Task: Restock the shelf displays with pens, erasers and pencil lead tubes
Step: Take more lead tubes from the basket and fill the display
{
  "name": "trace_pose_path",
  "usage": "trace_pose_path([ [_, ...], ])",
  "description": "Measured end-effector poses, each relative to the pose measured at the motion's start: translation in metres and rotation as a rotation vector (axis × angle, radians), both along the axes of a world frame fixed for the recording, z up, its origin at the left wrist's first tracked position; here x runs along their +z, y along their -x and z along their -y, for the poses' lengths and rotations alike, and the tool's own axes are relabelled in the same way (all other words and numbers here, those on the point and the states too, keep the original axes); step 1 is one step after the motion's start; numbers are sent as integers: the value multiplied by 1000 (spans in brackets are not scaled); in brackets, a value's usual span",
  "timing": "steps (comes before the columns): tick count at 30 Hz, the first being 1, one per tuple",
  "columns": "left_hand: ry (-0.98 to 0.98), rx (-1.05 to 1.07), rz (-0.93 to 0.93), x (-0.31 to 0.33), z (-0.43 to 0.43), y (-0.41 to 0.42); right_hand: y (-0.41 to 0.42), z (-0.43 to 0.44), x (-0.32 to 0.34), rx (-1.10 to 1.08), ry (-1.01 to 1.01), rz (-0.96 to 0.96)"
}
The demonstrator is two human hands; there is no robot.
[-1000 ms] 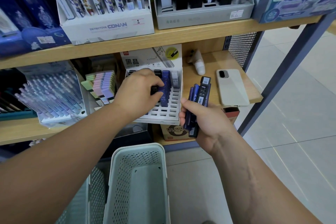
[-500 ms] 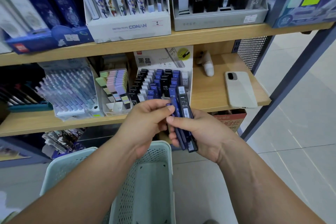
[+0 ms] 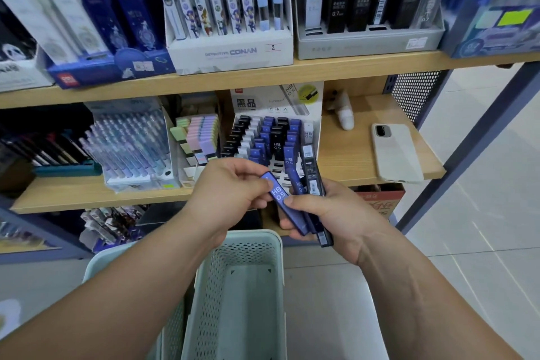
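My right hand [image 3: 330,213] grips a small bunch of pencil lead tubes [image 3: 311,181], blue and black, in front of the lower shelf. My left hand [image 3: 230,187] pinches the top end of one blue tube marked HB 0.5 [image 3: 277,193], which still lies against my right thumb. Behind the hands stands the white slotted lead display [image 3: 271,137], partly filled with blue and black tubes. The display's front rows are hidden by my hands.
A phone in a pale case [image 3: 396,152] lies on the wooden shelf [image 3: 350,155] to the right. Pastel erasers [image 3: 201,134] and a clear pen rack [image 3: 131,143] stand left of the display. A pale green perforated basket [image 3: 233,286] sits below my arms. Upper shelf holds boxed leads.
My left hand left the display, came back to the bunch in my right hand and has drawn one blue tube partly out. The camera has tilted down and closer.
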State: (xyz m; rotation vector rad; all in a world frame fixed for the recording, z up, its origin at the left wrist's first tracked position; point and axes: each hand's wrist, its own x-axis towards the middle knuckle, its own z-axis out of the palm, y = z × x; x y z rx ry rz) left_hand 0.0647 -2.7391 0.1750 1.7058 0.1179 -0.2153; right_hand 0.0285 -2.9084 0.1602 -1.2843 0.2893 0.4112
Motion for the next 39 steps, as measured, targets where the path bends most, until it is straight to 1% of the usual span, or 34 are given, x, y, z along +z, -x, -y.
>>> trace_pose_path([
  [2, -33, -36, 43, 7, 3, -6, -3, 8, -1, -88, 13, -36],
  [5, -109, -37, 163, 19, 4, -23, -9, 25, -5, -316, -3, -81],
  [7, -271, -48, 297, 24, 4, -35, -11, 31, -8, -414, -35, -86],
  [9, -491, -108, 422, 25, 5, -46, -11, 33, -8, -438, -45, -78],
  [10, -570, -144, 456, 24, 7, -50, -11, 33, -8, -432, -43, -70],
  [15, -781, -285, 533, 15, 17, -67, -12, 33, -7, -406, -18, -34],
  [18, -828, -362, 555, 14, 23, -70, -13, 33, -7, -413, -32, -36],
  [27, -890, -472, 606, 16, 26, -76, -15, 30, -8, -389, -84, -7],
  [31, -869, -512, 567, 19, 25, -81, -15, 31, -9, -386, -96, -2],
  [34, -907, -575, 521, 18, 22, -84, -14, 31, -9, -380, -89, 11],
  [36, -956, -592, 568, 14, 21, -85, -14, 31, -9, -371, -98, 19],
  [39, -1029, -571, 764, -1, 23, -85, -13, 30, -10, -341, -112, 40],
])
